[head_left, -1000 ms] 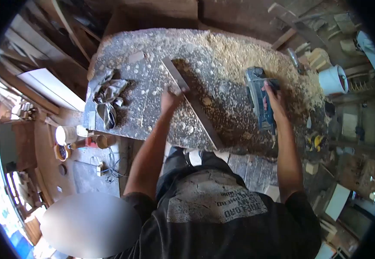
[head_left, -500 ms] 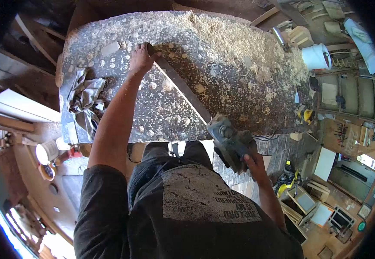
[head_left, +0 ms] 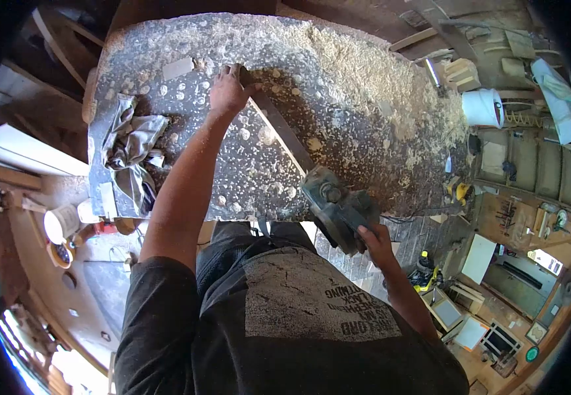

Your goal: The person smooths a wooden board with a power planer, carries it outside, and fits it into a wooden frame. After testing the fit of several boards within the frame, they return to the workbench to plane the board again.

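Observation:
A narrow wooden strip [head_left: 280, 131] lies slantwise on the dusty workbench [head_left: 233, 164]. At its far end my left hand [head_left: 230, 95] is closed around it, thumb on the right side. My right hand [head_left: 376, 242] grips the rear handle of an electric hand planer [head_left: 335, 201], whose front rests over the near part of the strip. The planer covers the strip's near end, and its back overhangs the bench's front edge.
Wood shavings [head_left: 364, 59] are heaped at the bench's far right. A crumpled cloth [head_left: 131, 141] and a small flat piece [head_left: 178, 68] lie to the left. A white bucket [head_left: 481, 107] stands beyond the right edge, near a metal cylinder [head_left: 433, 74].
My right hand has pushed the planer forward along the strip toward my left hand, so less of the strip shows between them. The left hand keeps its hold. The view has shifted slightly.

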A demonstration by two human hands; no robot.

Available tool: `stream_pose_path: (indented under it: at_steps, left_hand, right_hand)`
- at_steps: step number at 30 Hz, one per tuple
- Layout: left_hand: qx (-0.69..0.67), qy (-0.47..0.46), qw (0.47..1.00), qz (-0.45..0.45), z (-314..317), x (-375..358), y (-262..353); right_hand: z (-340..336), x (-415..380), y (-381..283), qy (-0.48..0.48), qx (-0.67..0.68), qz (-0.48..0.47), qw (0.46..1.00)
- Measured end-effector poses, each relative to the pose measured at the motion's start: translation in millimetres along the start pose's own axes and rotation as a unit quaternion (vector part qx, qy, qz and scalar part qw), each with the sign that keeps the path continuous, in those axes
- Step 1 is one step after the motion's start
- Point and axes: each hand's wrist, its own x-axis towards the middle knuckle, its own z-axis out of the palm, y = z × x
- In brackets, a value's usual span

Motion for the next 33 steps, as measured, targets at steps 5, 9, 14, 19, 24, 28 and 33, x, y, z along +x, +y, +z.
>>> stream_pose_path:
  at_steps: [5,9,14,19,24,28,33]
  left_hand:
    - [-0.005,-0.011,1.000,0.006,-4.0,3.1,-1.1]
    - [-0.024,-0.026,0.999,0.000,-6.2,8.4,-5.9]
    - [-0.092,-0.055,0.994,0.003,-8.5,21.0,-23.5]
    - [-0.208,0.018,0.978,-0.025,8.3,40.1,-57.1]
    - [-0.203,0.149,0.963,-0.100,-43.9,-1.2,-53.4]
    - [-0.175,0.155,0.972,0.006,-32.9,-100.5,-52.9]
    - [-0.204,-0.043,0.977,0.034,-27.3,-185.9,-30.0]
  right_hand:
    - [32.4,53.2,-34.4,0.023,-0.011,-0.046,0.999]
    - [56.6,87.3,-82.7,0.006,-0.029,-0.028,0.999]
    - [84.4,127.8,-123.9,0.002,-0.056,-0.037,0.998]
    - [109.6,164.9,-157.5,-0.004,-0.044,-0.049,0.998]
    - [125.1,184.9,-175.6,0.001,-0.032,-0.048,0.998]
    - [136.8,200.6,-194.2,0.003,-0.028,-0.051,0.998]
    - [155.6,228.6,-223.2,0.005,-0.040,-0.076,0.996]
